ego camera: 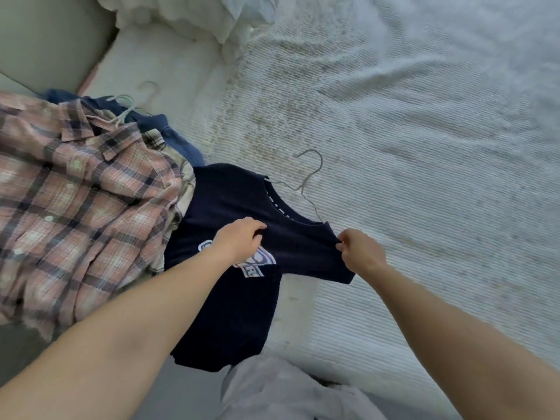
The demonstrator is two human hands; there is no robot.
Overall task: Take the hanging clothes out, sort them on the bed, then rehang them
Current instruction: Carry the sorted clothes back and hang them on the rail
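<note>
A navy T-shirt (230,301) with a white and blue chest print lies at the bed's near edge, on a thin wire hanger (309,177) whose hook points up the bed. My left hand (239,241) rests on the shirt's chest with its fingers pinching the fabric below the collar. My right hand (360,250) pinches the shirt's right shoulder seam. To the left lies a pink plaid shirt (75,201) on top of a blue garment (178,140), with pale hangers (124,110) sticking out above their collars.
The bed (409,147) has a white textured cover, open to the right of the clothes. A white pillow (197,16) lies at the top. A pale wall or headboard (45,40) is at the upper left. Pale trousers (285,389) show at the bottom.
</note>
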